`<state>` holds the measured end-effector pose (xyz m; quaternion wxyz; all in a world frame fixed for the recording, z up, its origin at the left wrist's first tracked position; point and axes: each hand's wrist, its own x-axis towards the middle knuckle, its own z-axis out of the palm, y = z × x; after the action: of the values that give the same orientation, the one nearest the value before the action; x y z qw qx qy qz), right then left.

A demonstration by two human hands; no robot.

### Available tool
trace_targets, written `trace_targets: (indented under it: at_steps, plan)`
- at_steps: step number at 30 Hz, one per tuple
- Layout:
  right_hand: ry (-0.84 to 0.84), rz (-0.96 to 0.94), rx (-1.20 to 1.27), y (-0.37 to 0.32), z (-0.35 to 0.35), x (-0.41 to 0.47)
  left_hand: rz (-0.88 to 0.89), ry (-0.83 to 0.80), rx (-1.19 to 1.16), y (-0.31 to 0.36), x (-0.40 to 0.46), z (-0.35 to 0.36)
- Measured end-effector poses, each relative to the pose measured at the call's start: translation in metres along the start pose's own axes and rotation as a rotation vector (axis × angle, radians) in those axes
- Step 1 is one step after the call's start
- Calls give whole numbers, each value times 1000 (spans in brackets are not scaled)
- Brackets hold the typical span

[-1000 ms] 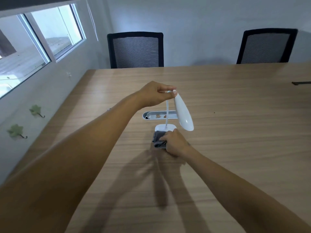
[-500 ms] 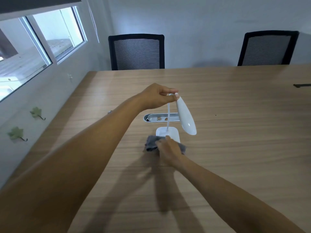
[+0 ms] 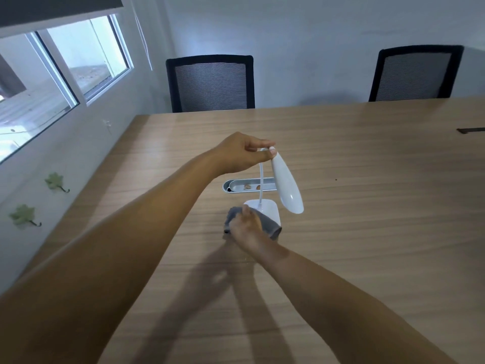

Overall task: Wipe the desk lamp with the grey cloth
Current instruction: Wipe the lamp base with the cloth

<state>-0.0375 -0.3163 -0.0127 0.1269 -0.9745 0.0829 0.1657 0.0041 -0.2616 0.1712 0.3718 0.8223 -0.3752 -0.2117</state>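
A small white desk lamp [image 3: 286, 184] stands on the wooden table [image 3: 367, 206], with a thin bent neck, a long oval head hanging down and a square base [image 3: 270, 209]. My left hand [image 3: 244, 153] pinches the top of the neck where it joins the head. My right hand [image 3: 248, 227] presses the grey cloth [image 3: 270, 227] onto the near edge of the base. The cloth covers the base's front edge and bunches out on both sides of my fingers.
A silver cable slot [image 3: 246, 185] is set into the table just behind the lamp. Two black mesh chairs [image 3: 211, 84] [image 3: 414, 73] stand at the far edge. A wall with a window [image 3: 60, 72] runs along the left. A dark object [image 3: 471, 130] lies far right.
My right hand has slid the cloth from the left front corner of the base across its near edge to the right. My left hand keeps its hold on the lamp's neck.
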Motion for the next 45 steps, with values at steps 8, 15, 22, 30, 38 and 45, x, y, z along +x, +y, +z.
trace_targets:
  at_steps: [8, 15, 22, 30, 38, 45]
  plan:
    - [467, -31, -94, 13, 11, -21, -7, -4, -19, -4, 3, 0]
    - [210, -108, -121, 43, -5, -61, -14, 1, -44, -2, 3, 1]
    - [362, 159, 355, 68, -29, -60, -4, 6, -54, -4, 4, 1]
    - [43, 125, 81, 70, -30, -62, -4, 6, -48, -5, 3, 3]
    - [312, 465, 927, 110, -71, -59, -3, 16, -57, -5, 3, 5]
    - [207, 453, 1237, 59, -41, -40, -12, 18, -43, -6, 3, 4]
